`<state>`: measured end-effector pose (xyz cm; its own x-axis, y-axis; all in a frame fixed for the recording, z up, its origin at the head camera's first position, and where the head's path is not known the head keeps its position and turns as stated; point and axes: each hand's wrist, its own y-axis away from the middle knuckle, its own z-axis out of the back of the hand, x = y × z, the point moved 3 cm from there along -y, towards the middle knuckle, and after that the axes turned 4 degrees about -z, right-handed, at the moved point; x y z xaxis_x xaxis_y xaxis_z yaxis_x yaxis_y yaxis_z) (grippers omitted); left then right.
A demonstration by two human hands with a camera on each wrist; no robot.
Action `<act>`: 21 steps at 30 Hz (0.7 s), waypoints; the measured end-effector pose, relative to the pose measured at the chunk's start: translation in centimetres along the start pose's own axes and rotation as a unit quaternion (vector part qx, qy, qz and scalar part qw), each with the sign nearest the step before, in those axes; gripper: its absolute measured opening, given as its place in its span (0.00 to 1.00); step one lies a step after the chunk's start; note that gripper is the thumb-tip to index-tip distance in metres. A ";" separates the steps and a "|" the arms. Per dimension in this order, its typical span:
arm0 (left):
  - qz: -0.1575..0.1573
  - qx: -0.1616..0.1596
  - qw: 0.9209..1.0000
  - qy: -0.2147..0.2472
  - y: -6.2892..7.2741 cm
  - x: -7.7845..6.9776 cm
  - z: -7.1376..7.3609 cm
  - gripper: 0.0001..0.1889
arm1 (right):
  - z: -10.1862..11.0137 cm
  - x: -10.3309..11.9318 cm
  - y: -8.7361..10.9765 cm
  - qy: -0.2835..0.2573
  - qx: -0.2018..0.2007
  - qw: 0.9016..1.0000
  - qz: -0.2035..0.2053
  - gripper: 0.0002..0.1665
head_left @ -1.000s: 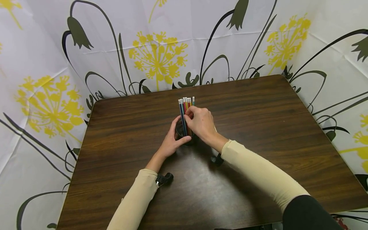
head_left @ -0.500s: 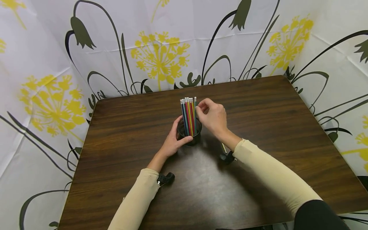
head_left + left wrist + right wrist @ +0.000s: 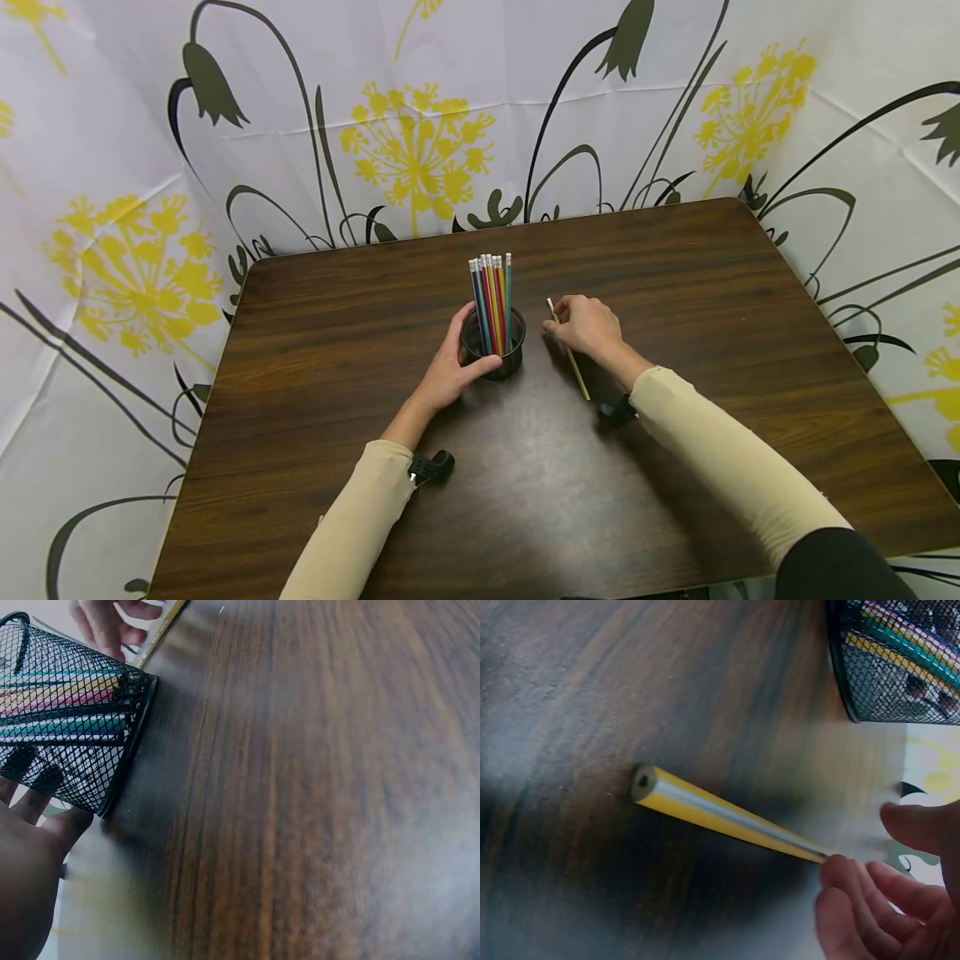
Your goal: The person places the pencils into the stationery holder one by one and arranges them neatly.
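Observation:
My left hand (image 3: 447, 367) holds a black mesh pencil cup (image 3: 512, 364), thumb on the near side and fingers around the left. Several pencils (image 3: 495, 312) in blue, red, yellow and teal stand in the cup, white eraser ends up. To the right of it, a single yellow pencil (image 3: 577, 371) lies on the table, its flat unsharpened end (image 3: 644, 784) towards me. My right hand (image 3: 592, 327) is over the pencil's far part. In the right wrist view, the fingertips (image 3: 840, 874) meet the pencil while the thumb (image 3: 919, 825) stays apart from them.
The brown wood-grain table (image 3: 337, 333) reaches back to a white curtain (image 3: 465, 67) with yellow and dark green flowers. Each wrist wears a small black camera (image 3: 433, 467). Dark cables (image 3: 926, 572) run beyond the table's right front corner.
My right hand has left the pencils in the cup and moved right and down to the lone pencil, which was hidden behind the hand and arm earlier. The left hand stays on the cup.

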<state>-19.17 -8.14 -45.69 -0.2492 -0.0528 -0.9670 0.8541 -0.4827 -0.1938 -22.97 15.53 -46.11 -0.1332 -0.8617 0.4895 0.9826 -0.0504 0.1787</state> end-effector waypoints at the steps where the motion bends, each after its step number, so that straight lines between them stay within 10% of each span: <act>1: 0.000 0.000 1.000 0.001 0.0 0.0 0.0 0.45 | -0.2 -0.2 0.0 0.008 0.011 1.000 -0.003 0.20; 21: 0.012 -0.001 1.000 -0.001 0.0 0.2 0.1 0.45 | -0.2 -0.9 0.0 0.015 0.018 1.000 -0.006 0.12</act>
<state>-19.22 -8.23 -45.92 -0.2295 -0.0655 -0.9711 0.8607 -0.4795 -0.1711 -22.86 16.19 -46.77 -0.1406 -0.8758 0.4617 0.9755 -0.0428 0.2159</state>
